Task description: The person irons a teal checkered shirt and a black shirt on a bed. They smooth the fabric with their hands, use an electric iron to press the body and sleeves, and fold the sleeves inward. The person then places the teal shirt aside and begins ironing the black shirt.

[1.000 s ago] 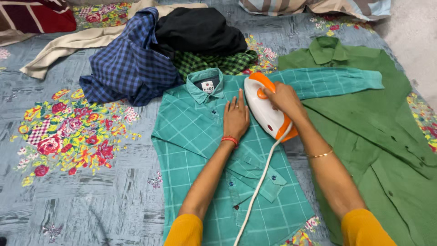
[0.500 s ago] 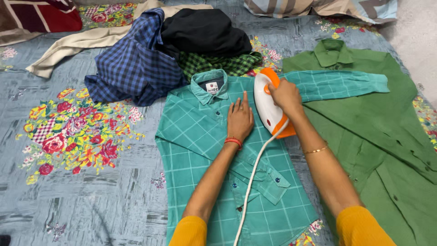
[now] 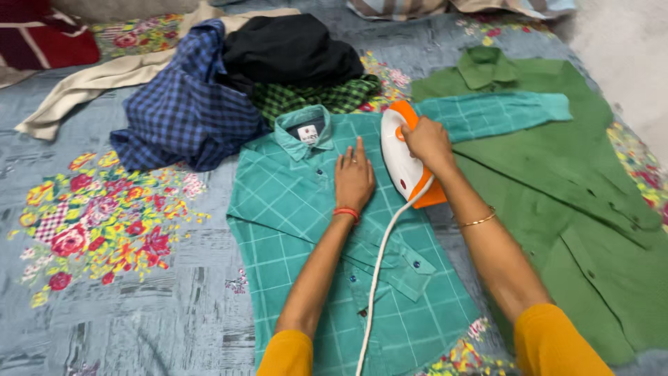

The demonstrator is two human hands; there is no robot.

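Note:
A teal checked shirt (image 3: 292, 209) lies flat, front up, on a grey floral bedsheet (image 3: 139, 292). My left hand (image 3: 354, 177) presses flat on its chest, fingers together, just below the collar. My right hand (image 3: 428, 143) grips the handle of a white and orange iron (image 3: 400, 163), which rests on the shirt's right shoulder area. The iron's white cord (image 3: 379, 271) runs down between my arms. The shirt's right sleeve (image 3: 501, 111) stretches out over a green shirt (image 3: 577, 181).
A heap of clothes lies beyond the collar: a blue checked shirt (image 3: 184, 111), a black garment (image 3: 289, 49), a green checked one (image 3: 313, 94) and a beige piece (image 3: 83, 83). Striped pillows (image 3: 417, 7) lie at the far edge. A pale floor (image 3: 626, 49) shows at right.
The iron and my right hand have slid a little up toward the shirt's shoulder. My left hand has stayed flat on the chest. The view has shifted slightly.

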